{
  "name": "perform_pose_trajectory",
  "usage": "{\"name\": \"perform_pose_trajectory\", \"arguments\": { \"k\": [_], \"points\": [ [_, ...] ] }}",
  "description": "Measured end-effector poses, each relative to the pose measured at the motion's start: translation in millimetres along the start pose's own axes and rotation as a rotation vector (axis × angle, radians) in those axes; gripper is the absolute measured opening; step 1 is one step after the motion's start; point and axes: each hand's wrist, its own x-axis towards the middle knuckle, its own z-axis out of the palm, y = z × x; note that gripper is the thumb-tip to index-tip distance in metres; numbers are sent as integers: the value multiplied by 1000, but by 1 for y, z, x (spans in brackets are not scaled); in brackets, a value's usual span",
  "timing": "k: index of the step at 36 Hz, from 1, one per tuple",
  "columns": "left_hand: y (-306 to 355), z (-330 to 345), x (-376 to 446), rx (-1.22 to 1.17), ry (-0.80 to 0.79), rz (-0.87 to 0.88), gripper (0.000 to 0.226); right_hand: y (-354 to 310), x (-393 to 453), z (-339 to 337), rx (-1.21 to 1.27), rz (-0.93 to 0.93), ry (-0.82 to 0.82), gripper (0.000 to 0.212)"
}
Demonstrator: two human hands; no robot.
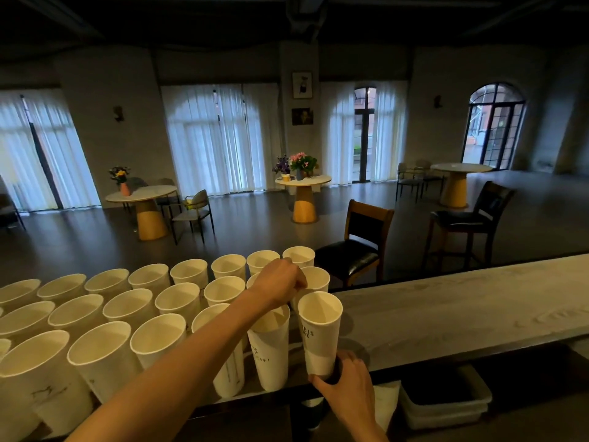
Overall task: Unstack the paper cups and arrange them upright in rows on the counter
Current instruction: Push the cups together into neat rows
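Several white paper cups (178,301) stand upright in three rows across the left half of the grey counter (462,307). My left hand (280,282) reaches over the rows and pinches the rim of a cup (317,279) in the middle row at the right end. My right hand (345,387) grips the bottom of a short stack of cups (320,330) near the counter's front edge; the stack stands upright, with a dark sleeve around its base. Printed text shows on the stack's side.
The counter runs on to the right past the cups. A white bin (446,406) sits on a lower shelf below the counter's front edge. Two dark chairs (357,250) stand just beyond the counter, with round tables further back in the room.
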Motion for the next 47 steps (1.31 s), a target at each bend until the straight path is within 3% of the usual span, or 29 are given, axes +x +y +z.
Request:
{"name": "perform_pose_trajectory", "arguments": {
  "k": [33,41,47],
  "points": [
    [-4,-7,-6,67,-8,-49,34,-2,-3,3,-61,-44,6,71],
    [-6,-18,-20,33,49,-38,35,-2,-2,3,-58,-22,-26,71],
    [-14,-34,-38,11,113,-26,31,-3,2,-1,-33,14,-91,86]
  ]
}}
